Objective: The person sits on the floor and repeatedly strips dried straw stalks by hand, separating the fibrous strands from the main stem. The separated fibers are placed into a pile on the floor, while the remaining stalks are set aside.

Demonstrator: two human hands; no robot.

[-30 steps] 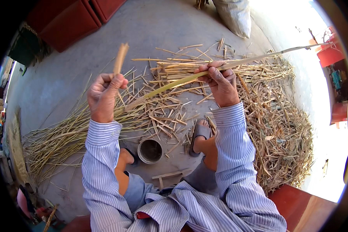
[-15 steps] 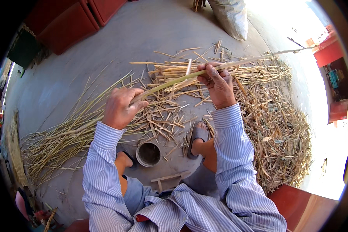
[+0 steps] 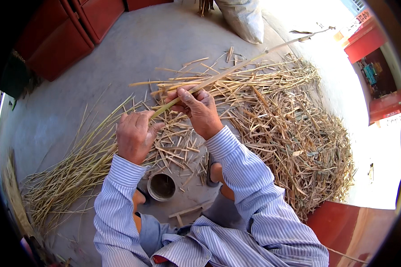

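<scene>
One long, thin plant stalk slants from my left hand up to the far right, with a wisp of dry leaf near its tip. My left hand is closed around its thick lower end. Close beside it, my right hand pinches the same stalk between thumb and fingers. The part between the hands is greenish; farther out it turns pale. Beneath the hands lie short cut stalk pieces scattered on the floor. Long uncut stalks spread out at the left, partly behind my left hand.
A heap of dry leaf husks lies to the right, below a layer of straw-coloured stalks. Near my feet are a round pot and a small wooden piece. Farther off stand a pale sack and red furniture.
My right hand has come left along the stalk, much nearer my left hand. The stalk now slopes more steeply. A pale sliver in the air is no longer seen. The view has shifted slightly.
</scene>
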